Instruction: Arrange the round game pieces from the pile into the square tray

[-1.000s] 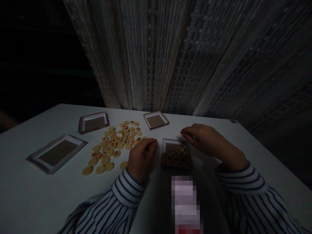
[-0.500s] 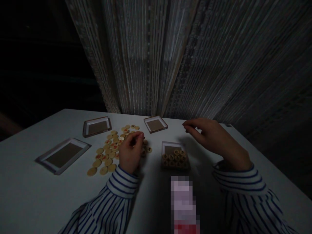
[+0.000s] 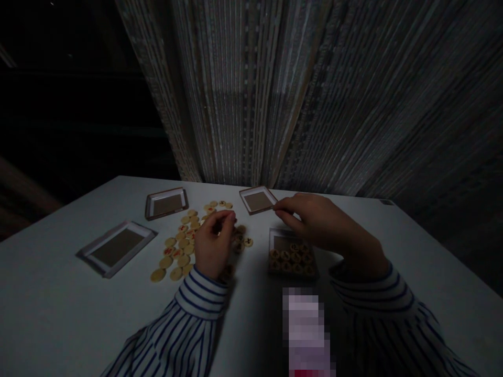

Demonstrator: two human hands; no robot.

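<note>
My left hand (image 3: 214,245) is closed in a pinch at the right side of a pile of round Chinese chess pieces (image 3: 183,245). Whatever its fingertips hold is hidden. My right hand (image 3: 320,222) hovers palm down over the back right of a shallow box (image 3: 272,238), thumb a little apart from the fingers, with no piece visible in them. Rows of chess pieces with dark characters (image 3: 291,256) fill the box's near part. Between this box and my left hand lie a few dark-marked pieces (image 3: 248,242).
An open shallow tray (image 3: 151,204) stands back left, another tray (image 3: 118,248) nearer on the left, and a third tray (image 3: 258,201) at the back. A string curtain (image 3: 251,104) hangs behind the white table (image 3: 70,225). A pixelated patch (image 3: 306,324) covers the near middle.
My right hand has moved left, from right of the box to over its back edge. My left hand keeps its pinch by the pile. The whole view has shifted slightly.
</note>
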